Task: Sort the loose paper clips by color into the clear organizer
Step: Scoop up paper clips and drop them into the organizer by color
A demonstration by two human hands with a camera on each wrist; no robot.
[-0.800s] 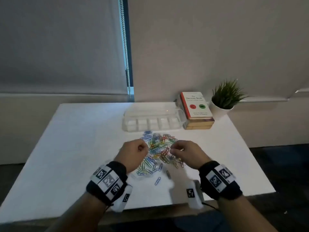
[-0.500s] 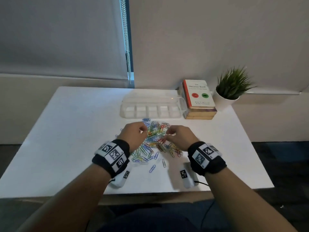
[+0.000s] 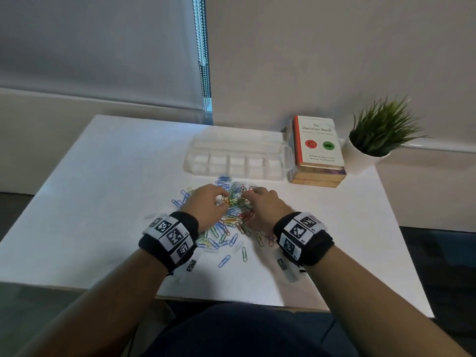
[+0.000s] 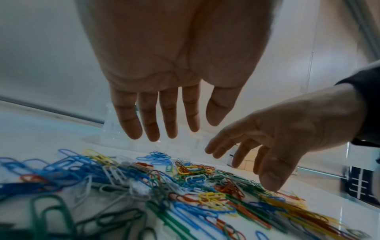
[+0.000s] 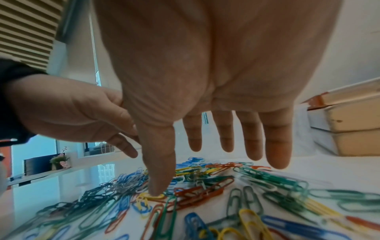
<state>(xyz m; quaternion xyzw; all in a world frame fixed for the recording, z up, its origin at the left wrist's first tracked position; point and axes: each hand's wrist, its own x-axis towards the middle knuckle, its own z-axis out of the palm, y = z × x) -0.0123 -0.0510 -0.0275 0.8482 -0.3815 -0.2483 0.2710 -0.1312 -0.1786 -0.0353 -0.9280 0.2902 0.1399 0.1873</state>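
Note:
A heap of loose paper clips [image 3: 231, 222] in blue, green, red, yellow and white lies mid-table. The clear organizer [image 3: 237, 161] stands just beyond it, lid folded back, and no colour shows in its row of compartments. My left hand [image 3: 221, 199] hovers over the heap's left part. In the left wrist view its fingers [image 4: 152, 123] hang straight and hold nothing. My right hand [image 3: 251, 195] is over the heap's right part with its fingers spread. Its thumb [image 5: 158, 178] presses down on a yellow clip [image 5: 144, 197].
Two stacked books [image 3: 318, 150] lie right of the organizer, touching its end. A potted plant [image 3: 378, 135] stands at the back right corner. A few stray clips [image 3: 224, 261] lie nearer the front edge. The white table [image 3: 103, 202] is bare to the left.
Both hands have moved forward and down over the heap, and their curled fingers have straightened. The right thumb now touches the clips.

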